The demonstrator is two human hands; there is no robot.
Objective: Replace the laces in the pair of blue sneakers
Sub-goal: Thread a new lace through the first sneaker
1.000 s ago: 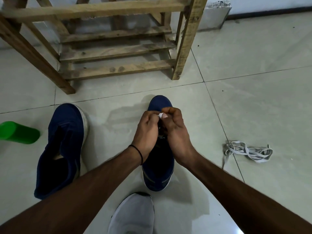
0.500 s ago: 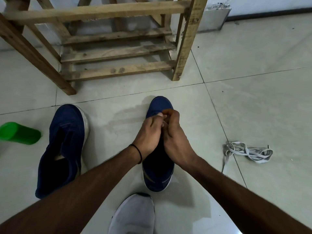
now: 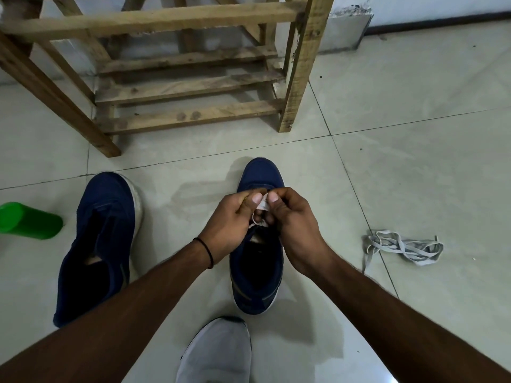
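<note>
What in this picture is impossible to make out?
Head view:
- Eyelets of the middle sneaker: hidden behind the left hand and right hand.
- The white lace: mostly covered where both hands pinch it.
- Green container: cut off by the left edge.
- Grey shoe: cut off by the bottom edge.

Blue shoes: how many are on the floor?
2. The left blue shoe lies near the green container; the middle blue shoe sits under the left hand and right hand. None seems hidden.

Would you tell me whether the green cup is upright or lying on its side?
On its side: the green cup lies lengthwise on the floor.
</note>
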